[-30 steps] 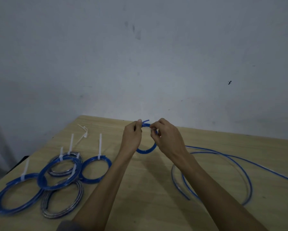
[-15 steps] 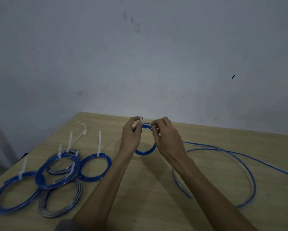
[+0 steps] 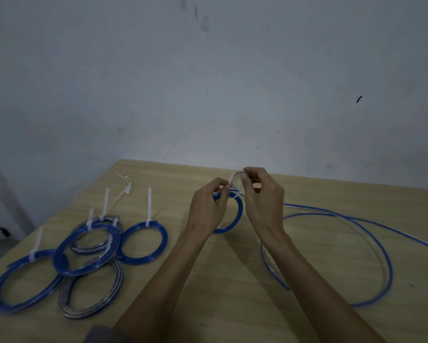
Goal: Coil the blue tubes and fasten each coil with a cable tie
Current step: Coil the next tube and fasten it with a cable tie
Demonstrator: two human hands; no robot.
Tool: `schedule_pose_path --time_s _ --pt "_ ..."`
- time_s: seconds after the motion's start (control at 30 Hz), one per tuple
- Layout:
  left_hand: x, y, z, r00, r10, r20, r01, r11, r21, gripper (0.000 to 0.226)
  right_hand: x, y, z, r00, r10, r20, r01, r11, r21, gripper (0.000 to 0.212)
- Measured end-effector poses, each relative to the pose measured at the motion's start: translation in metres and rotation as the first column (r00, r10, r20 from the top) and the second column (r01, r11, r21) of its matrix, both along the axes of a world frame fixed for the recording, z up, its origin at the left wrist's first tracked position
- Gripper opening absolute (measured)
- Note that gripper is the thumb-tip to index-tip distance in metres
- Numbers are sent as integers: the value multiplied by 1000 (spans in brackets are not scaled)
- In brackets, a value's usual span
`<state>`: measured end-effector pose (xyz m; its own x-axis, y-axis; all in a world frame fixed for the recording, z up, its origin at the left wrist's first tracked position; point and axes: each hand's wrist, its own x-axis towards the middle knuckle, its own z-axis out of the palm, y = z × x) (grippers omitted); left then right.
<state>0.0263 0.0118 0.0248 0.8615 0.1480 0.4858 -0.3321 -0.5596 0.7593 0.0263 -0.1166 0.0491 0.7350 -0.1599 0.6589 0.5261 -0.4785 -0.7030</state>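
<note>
Nearest the front edge of the wooden worktop [image 3: 232,280], toward its left corner, lies a cluster of finished coils: a large blue coil [image 3: 19,280], a grey coil [image 3: 91,290] beside it, and another blue coil [image 3: 86,248] lapping over both and over a second grey coil [image 3: 96,233] behind. Just beside these sits a smaller tied blue coil [image 3: 143,242], its white tie tail upright. On the right side, a long loose blue tube [image 3: 356,256] sprawls in wide loops toward the right edge. Further in, above mid-worktop, the left hand [image 3: 206,209] pinches a small blue coil [image 3: 230,216], while the right hand [image 3: 262,196] is closed on a white cable tie [image 3: 232,184] looped at the coil's top. Spare white ties [image 3: 126,188] lie near the far left corner.
</note>
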Motion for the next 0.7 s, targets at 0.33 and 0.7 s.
schedule_pose_path --time_s 0.33,0.7 --pt "-2 -1 -7 993 1 114 -4 1000 29 14 10 -6 -5 995 78 -60 -81 996 -42 16" --pt "-4 -3 -6 994 21 104 -24 999 32 14 8 -7 -3 992 104 -67 -106 994 -32 15"
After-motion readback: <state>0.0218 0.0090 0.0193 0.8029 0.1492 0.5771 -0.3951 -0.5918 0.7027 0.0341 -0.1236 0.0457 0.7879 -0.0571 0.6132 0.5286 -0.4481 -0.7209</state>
